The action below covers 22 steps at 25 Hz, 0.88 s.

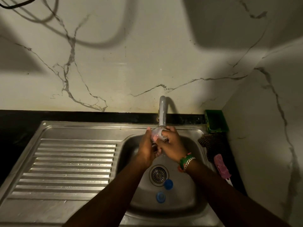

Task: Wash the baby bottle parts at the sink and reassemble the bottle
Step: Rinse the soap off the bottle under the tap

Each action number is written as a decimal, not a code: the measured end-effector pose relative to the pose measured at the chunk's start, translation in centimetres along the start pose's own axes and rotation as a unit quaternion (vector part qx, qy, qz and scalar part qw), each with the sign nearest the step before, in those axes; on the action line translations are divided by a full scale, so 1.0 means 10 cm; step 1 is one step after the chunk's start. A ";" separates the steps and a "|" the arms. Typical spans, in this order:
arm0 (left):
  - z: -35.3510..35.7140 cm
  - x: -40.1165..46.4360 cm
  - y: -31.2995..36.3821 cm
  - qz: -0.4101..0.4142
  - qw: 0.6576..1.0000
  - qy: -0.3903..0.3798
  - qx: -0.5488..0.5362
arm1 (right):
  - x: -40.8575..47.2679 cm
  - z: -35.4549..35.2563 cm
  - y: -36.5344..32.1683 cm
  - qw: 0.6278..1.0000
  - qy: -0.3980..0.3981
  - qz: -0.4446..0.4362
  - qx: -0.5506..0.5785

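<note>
Clear bottle part (157, 133), translucent, faint pink tint, rounded, blurred; exact part unclear. Held under tap spout (162, 112) above sink basin (131, 145). Left hand (147, 147) grip curled round part from left; right hand (170, 145) grip clamped on it from right. Two blue round pieces (168, 184) (160, 197) in basin near drain strainer (158, 174). Pink brush (221, 167) on surface right of sink.

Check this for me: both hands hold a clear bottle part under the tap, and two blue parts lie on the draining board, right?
Not quite. The head view shows the two blue parts lying in the sink basin by the drain, not on the draining board. The rest holds: left hand and right hand hold a clear bottle part under the tap.
</note>
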State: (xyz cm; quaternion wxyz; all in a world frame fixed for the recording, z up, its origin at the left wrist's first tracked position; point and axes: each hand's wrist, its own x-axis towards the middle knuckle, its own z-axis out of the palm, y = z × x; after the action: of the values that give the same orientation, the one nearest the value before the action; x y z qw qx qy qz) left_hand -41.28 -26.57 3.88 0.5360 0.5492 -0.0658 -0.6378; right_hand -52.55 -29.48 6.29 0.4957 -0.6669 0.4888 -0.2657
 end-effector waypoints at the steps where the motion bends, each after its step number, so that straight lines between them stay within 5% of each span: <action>1: -0.02 0.04 -0.01 -0.011 1.000 -0.005 0.007 | -0.03 -0.04 -0.03 0.994 -0.031 -0.037 -0.095; 5: -0.03 0.14 0.03 -0.017 0.998 0.012 -0.060 | -0.07 -0.18 -0.10 0.929 -0.048 -0.009 -0.368; 10: 0.00 0.09 -0.02 -0.016 0.993 -0.038 -0.108 | -0.06 0.00 -0.13 0.990 -0.050 0.099 -0.089; 14: 0.03 0.14 0.00 -0.034 0.995 -0.017 -0.093 | -0.10 -0.03 -0.15 0.964 -0.012 0.002 -0.265; 18: -0.02 0.21 -0.02 -0.046 0.996 -0.005 -0.080 | -0.11 -0.14 -0.22 0.921 0.006 0.021 -0.388; 22: 0.01 0.28 -0.02 -0.012 0.998 0.000 -0.054 | -0.12 -0.14 -0.27 0.959 -0.021 0.042 -0.279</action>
State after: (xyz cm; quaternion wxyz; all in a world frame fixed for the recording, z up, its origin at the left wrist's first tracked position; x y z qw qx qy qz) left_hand -41.01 -28.67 2.00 0.5573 0.5200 -0.0244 -0.6469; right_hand -53.13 -28.90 9.47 0.3111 -0.7626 0.5609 -0.0839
